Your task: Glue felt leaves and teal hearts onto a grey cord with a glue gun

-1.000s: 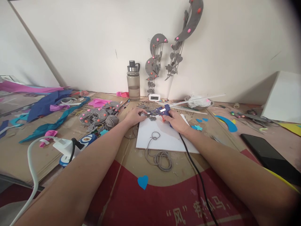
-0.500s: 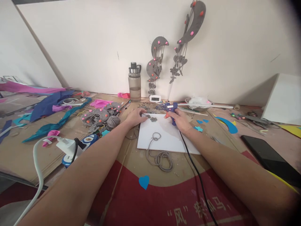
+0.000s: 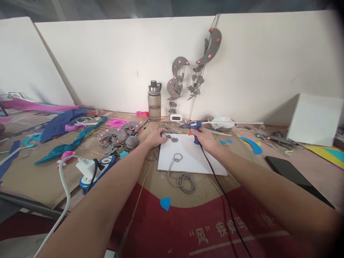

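My right hand is wrapped round a blue glue gun with an orange trigger. Its nozzle points left, above the far part of a white board, and a black cord runs from its handle toward me. At the board's far left corner rests my left hand, thumb and fingers apart. Close to that thumb lies a small grey yarn piece on the board; whether the thumb touches it is unclear. A loose grey yarn length loops over the board's near edge onto the cardboard.
Left of the board are a grey yarn pile, a power strip and coloured felt strips. Behind stand a water bottle and a small digital clock. A phone lies right; a blue heart lies in front.
The camera view has tilted up, showing more above the white wall panel. Both hands and the glue gun keep nearly the same places at the board.
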